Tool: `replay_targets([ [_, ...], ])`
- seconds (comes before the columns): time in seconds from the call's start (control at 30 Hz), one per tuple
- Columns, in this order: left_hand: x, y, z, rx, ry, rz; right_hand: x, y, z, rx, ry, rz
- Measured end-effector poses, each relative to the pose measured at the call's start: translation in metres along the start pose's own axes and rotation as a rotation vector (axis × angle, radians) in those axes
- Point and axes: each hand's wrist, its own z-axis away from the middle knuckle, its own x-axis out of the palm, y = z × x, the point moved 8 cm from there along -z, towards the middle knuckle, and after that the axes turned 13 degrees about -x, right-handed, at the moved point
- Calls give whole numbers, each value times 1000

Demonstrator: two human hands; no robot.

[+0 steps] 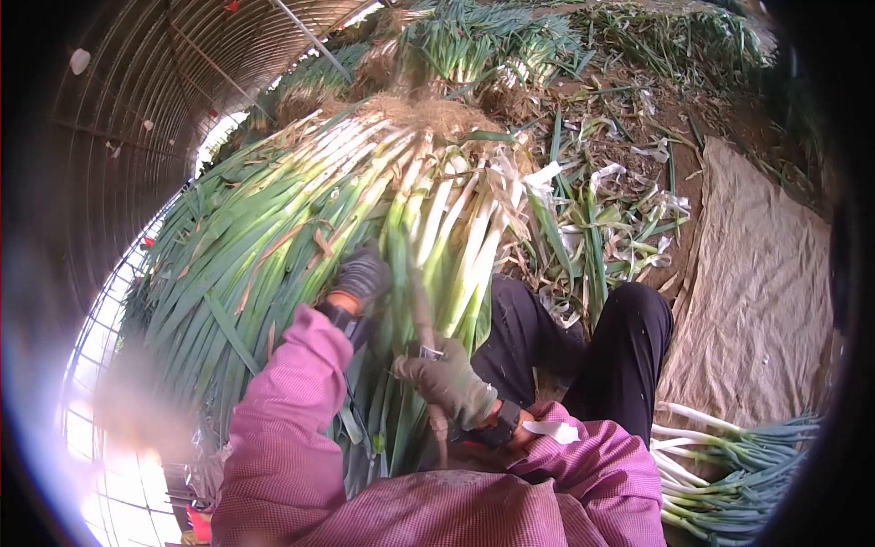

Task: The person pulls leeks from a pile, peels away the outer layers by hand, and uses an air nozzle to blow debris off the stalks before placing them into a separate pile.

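Observation:
A large pile of green onions (264,219) lies in front of me, roots away from me and leaves to the left. My left hand (363,275), in a dark grey glove, is closed among the leaves, at a green onion (398,246); its fingertips are partly hidden. Lower down, my right hand (449,381), in a paler worn glove, wraps round a brown hose-like tube (421,314) with a small metal fitting near the thumb. The tube runs upward over the leaves and down towards my lap. Peeled-looking white stalks (474,251) lie just beyond the right hand.
Stripped skins and leaf scraps (611,214) litter the soil to the right. A tan cloth (747,292) is spread there, with cleaned green onions (720,469) below it. More bundles (488,41) stand at the back. My bent knees (633,314) are close by; a ribbed tunnel wall (128,118) curves up on the left.

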Motion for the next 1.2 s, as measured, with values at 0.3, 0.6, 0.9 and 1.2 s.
replay_targets([
  [0.3, -30, -30, 40, -13, -182, 440, 8, 11, 4, 254, -75, 115],
  [0.6, -50, 7, 80, 123, 104, 291, 19, 12, 16, 227, -22, 95],
  [0.9, -54, 22, 90, 108, 48, 190, 22, 25, 33, 279, 77, -60],
  [1.2, -41, 18, 84, 145, 38, 64, 17, 48, 23, 303, 72, -64],
])
